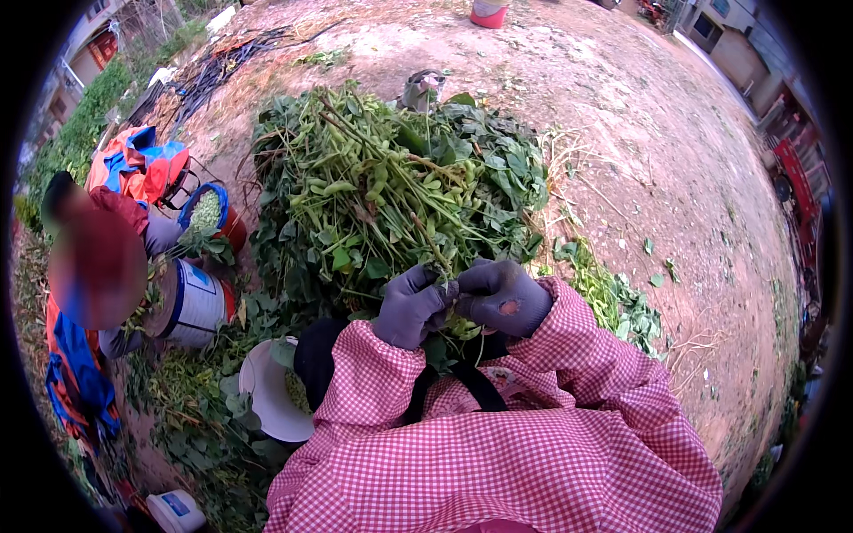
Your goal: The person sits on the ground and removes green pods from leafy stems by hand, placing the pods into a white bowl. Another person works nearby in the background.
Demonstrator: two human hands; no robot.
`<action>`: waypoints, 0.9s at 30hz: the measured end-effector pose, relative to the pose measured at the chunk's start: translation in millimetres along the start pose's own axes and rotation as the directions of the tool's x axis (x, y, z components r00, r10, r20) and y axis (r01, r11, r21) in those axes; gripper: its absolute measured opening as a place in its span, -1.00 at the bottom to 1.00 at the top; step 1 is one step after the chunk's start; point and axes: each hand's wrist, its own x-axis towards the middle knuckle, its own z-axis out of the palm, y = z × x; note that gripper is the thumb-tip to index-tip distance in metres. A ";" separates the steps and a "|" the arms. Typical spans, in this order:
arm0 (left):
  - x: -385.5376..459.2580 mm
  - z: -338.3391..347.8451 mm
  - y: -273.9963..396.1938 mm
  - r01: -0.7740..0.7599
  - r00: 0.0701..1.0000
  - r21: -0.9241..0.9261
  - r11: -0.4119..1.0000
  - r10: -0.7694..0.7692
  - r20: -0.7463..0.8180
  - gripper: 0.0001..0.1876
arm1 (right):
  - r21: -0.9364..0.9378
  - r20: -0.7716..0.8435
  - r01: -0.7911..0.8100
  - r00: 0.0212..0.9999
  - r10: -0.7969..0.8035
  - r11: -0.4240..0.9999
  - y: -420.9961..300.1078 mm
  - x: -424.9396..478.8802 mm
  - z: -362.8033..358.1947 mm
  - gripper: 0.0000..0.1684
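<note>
My left hand (414, 305) and my right hand (504, 298), both in grey knit gloves, meet in front of my lap. Between them they pinch a green bean plant stem (445, 274), whose leaves and pods (463, 329) hang below the fingers. The exact spot that each fingertip grips is hidden by the gloves. Just beyond my hands lies a large heap of cut bean plants (390, 183) with plump green pods and leaves. By my left knee stands a white bucket (276, 393), with shelled green beans (297, 392) inside it.
On the left another person (100, 266) sits by a white paint bucket (196, 303) and a blue-rimmed bucket of shelled beans (205, 212). Stripped leaves (200, 413) litter the ground there. Pale stalks (566, 170) lie right of the heap. A red-and-white bucket (490, 13) stands far ahead.
</note>
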 end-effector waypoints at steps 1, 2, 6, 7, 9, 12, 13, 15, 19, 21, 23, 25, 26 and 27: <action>0.2 -2.2 -2.1 -0.002 1.000 -0.023 1.000 0.002 -0.001 -0.74 | -0.003 0.025 0.022 0.999 -0.022 1.000 -1.3 0.0 -1.1 -0.72; 0.0 -3.4 -3.2 -0.004 1.000 -0.045 0.999 0.004 -0.003 -0.75 | -0.006 0.051 0.045 0.998 -0.045 0.999 -4.2 -0.1 -3.1 -0.74; -0.1 4.2 -1.9 0.005 0.992 -0.053 0.999 -0.012 -0.129 -0.80 | 0.035 0.034 0.007 0.999 -0.008 0.999 -3.7 -0.4 0.1 -0.77; 1.0 6.0 -2.0 0.019 0.988 -0.062 0.998 -0.028 -0.149 -0.81 | -0.017 -0.015 0.057 0.998 -0.058 0.998 1.4 0.3 2.7 -0.77; 3.1 8.0 -1.4 0.047 0.980 -0.081 0.996 -0.061 -0.191 -0.83 | -0.127 -0.104 0.149 0.981 -0.163 0.981 17.8 4.3 9.3 -0.75; -0.1 9.5 5.5 0.065 0.987 -0.054 0.996 -0.072 -0.142 -0.85 | -0.263 -0.255 0.218 0.924 -0.285 0.940 26.8 4.9 15.9 -0.77; -2.4 7.4 4.9 0.051 0.989 0.010 0.999 -0.049 -0.139 -0.85 | -0.298 -0.288 0.225 0.905 -0.313 0.927 30.0 5.3 19.4 -0.77; -7.9 5.3 5.3 0.022 0.992 0.136 0.991 -0.005 -0.126 -0.85 | -0.369 -0.352 0.234 0.860 -0.369 0.899 34.0 6.6 27.8 -0.76; -18.0 18.2 15.4 0.076 0.983 0.204 0.976 -0.039 -0.181 -0.85 | -0.450 -0.393 0.173 0.843 -0.368 0.876 27.2 2.3 40.2 -0.81; -16.0 20.4 11.5 0.222 0.918 -0.296 0.929 -0.302 -0.257 -0.83 | -0.428 -0.412 0.151 0.845 -0.341 0.891 28.4 0.1 47.2 -0.86; -13.5 6.8 -4.2 0.174 0.948 -0.320 0.931 -0.247 -0.202 -0.82 | -0.434 -0.357 0.207 0.854 -0.378 0.877 25.4 -3.5 46.7 -0.79; -12.1 -6.5 -19.3 0.088 0.984 -0.122 0.989 -0.105 -0.146 -0.80 | -0.412 -0.336 0.227 0.863 -0.378 0.883 24.0 -3.9 38.2 -0.73; -12.3 -12.1 -24.4 0.006 0.995 0.094 0.996 0.003 -0.098 -0.79 | -0.384 -0.340 0.223 0.868 -0.361 0.896 23.4 1.4 26.1 -0.71; -10.6 -14.1 -27.0 -0.087 0.995 0.298 0.951 0.097 -0.020 -0.78 | -0.360 -0.348 0.213 0.872 -0.343 0.908 23.2 8.5 14.3 -0.69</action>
